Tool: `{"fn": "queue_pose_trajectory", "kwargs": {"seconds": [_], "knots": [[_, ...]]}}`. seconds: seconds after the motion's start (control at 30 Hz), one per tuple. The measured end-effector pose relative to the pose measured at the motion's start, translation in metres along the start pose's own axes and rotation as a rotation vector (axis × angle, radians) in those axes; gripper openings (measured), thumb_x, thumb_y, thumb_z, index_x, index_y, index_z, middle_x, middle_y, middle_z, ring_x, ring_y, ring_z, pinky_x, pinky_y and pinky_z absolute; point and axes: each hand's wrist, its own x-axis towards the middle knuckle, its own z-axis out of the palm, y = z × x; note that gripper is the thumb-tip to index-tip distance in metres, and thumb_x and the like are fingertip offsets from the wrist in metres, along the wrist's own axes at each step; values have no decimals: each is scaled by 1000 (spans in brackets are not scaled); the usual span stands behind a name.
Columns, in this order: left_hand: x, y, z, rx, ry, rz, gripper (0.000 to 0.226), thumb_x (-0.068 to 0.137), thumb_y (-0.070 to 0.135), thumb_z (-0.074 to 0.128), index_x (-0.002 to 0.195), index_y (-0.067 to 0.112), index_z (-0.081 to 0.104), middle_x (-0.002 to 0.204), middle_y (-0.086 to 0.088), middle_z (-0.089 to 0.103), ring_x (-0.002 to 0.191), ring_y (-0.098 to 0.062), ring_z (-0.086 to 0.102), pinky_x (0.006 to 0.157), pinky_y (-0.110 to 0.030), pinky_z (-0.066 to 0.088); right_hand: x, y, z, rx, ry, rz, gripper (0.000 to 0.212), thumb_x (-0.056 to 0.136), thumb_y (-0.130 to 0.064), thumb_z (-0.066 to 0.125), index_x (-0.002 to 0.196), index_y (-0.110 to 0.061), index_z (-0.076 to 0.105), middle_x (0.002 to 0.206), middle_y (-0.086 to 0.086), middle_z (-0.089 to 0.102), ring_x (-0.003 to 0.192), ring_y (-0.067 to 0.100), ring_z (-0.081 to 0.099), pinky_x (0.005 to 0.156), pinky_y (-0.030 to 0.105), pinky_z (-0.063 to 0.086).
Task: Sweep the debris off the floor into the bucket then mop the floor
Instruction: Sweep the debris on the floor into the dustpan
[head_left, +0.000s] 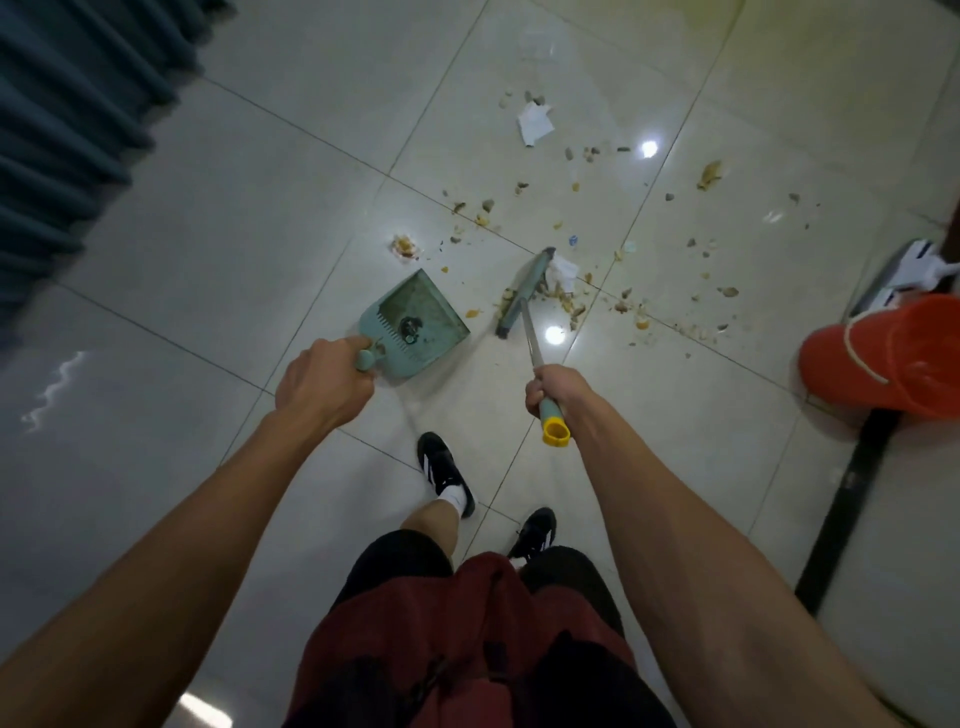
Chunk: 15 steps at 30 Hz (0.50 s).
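Observation:
My left hand (322, 384) grips the handle of a green dustpan (415, 322) that rests on the pale tiled floor, with its mouth facing away from me. My right hand (553, 387) holds the metal shaft of a broom near its yellow end cap; the green broom head (522, 293) sits on the floor just right of the dustpan. Debris (571, 301) lies beside and beyond the broom head: crumbs, small stones, peel pieces and crumpled white paper (535, 122). A small dark bit lies inside the dustpan. An orange bucket (883, 364) stands at the right.
A white mop head (914, 270) lies on the floor behind the bucket. A dark strip (852, 499) runs along the floor at the right. Blue-grey curtains (67, 130) hang at the upper left. My feet in black shoes (447, 473) stand behind the dustpan.

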Motion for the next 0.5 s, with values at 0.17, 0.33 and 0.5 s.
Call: {"fn": "queue_pose_trajectory", "kwargs": {"seconds": [0.17, 0.33, 0.5], "knots": [[-10, 7, -1, -51, 43, -65, 38, 92, 24, 59, 128, 35, 65, 95, -6, 69, 78, -29, 64, 61, -32, 49, -7, -17, 0, -63, -43, -37, 8, 98, -3, 40, 94, -2, 47, 61, 6, 41, 33, 9, 37, 33, 17, 33], [-35, 28, 9, -95, 100, -151, 35, 91, 25, 60, 125, 35, 66, 94, -5, 69, 78, -29, 64, 63, -31, 48, -18, -31, -21, -232, -99, -96, 10, 99, -10, 54, 97, -1, 51, 58, 5, 42, 37, 10, 37, 35, 18, 34], [-81, 41, 26, -126, 170, -268, 28, 92, 26, 58, 116, 35, 67, 87, -3, 67, 74, -28, 63, 64, -33, 54, -27, -39, -53, -498, -188, -155, 9, 96, 1, 58, 91, -1, 50, 60, 6, 41, 35, 8, 38, 36, 17, 37]]}}
